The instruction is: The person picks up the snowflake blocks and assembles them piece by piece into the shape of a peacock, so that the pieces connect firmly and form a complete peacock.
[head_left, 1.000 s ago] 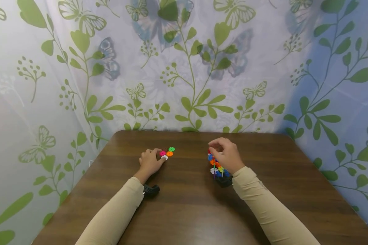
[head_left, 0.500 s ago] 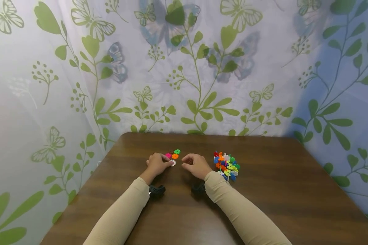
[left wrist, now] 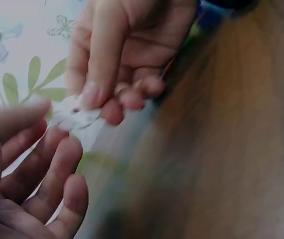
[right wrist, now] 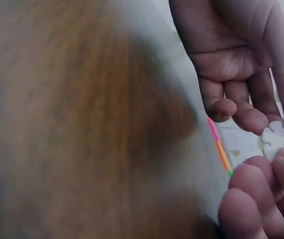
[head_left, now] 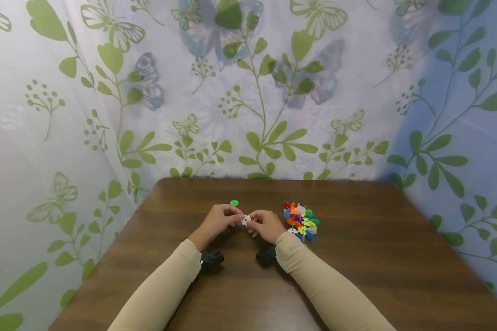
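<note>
A white flower-shaped plastic disc (head_left: 246, 220) with notched edges is between my two hands, above the table. My left hand (head_left: 218, 220) pinches its left edge between thumb and fingers. From the other side my right hand (head_left: 267, 226) pinches it too, its thumb (left wrist: 93, 94) lying over the disc's face in the left wrist view. A green disc (head_left: 234, 202) of the same shape lies just beyond my left hand. Edges of a pink disc (right wrist: 213, 129) and an orange disc (right wrist: 223, 155) show in the right wrist view; in the head view my left hand hides them.
Right of my right hand stands a cluster of joined flower discs (head_left: 302, 221) in many colours. The brown wooden table (head_left: 356, 257) reaches back to a curtain (head_left: 257, 105) with leaf and butterfly prints. Black wrist devices (head_left: 212, 260) sit under both wrists.
My right hand has moved left from the disc cluster to my left hand. My left hand has lifted the white disc off the table, and both hands now hold it.
</note>
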Demonstrator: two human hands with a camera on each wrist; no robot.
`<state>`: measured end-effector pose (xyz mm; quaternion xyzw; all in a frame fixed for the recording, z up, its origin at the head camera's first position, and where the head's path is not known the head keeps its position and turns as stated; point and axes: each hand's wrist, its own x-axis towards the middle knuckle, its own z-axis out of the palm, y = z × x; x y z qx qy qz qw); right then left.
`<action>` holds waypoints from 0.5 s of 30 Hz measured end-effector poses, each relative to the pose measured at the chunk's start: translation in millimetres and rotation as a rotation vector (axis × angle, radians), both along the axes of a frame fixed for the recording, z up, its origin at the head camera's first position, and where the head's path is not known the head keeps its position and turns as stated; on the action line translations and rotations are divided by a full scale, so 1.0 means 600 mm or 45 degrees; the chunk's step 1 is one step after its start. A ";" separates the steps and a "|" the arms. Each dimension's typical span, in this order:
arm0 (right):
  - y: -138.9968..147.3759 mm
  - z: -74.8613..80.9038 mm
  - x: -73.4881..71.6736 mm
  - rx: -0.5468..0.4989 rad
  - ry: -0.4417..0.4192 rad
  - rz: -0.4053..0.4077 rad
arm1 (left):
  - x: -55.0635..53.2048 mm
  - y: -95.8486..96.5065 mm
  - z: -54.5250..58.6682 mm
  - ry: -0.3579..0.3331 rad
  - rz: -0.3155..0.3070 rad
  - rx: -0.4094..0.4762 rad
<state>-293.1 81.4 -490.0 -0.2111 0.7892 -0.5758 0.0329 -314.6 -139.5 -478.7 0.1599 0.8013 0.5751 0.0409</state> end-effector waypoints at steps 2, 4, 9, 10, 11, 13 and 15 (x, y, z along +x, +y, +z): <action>-0.003 -0.002 -0.002 -0.037 -0.024 -0.037 | -0.008 -0.006 -0.001 0.142 0.038 -0.089; -0.005 -0.004 -0.002 -0.067 -0.043 -0.072 | -0.015 -0.012 -0.003 0.330 0.112 -0.277; -0.006 -0.009 -0.001 -0.104 -0.061 -0.112 | -0.022 -0.022 -0.019 0.557 0.269 -0.900; -0.006 -0.010 0.000 -0.107 -0.062 -0.115 | -0.022 -0.022 -0.021 0.550 0.259 -0.971; -0.005 -0.010 0.000 -0.109 -0.067 -0.120 | -0.020 -0.022 -0.022 0.550 0.250 -1.012; -0.004 -0.010 -0.001 -0.110 -0.079 -0.127 | -0.020 -0.020 -0.022 0.568 0.232 -1.032; -0.003 -0.009 -0.003 -0.116 -0.084 -0.135 | -0.021 -0.017 -0.019 0.603 0.210 -0.996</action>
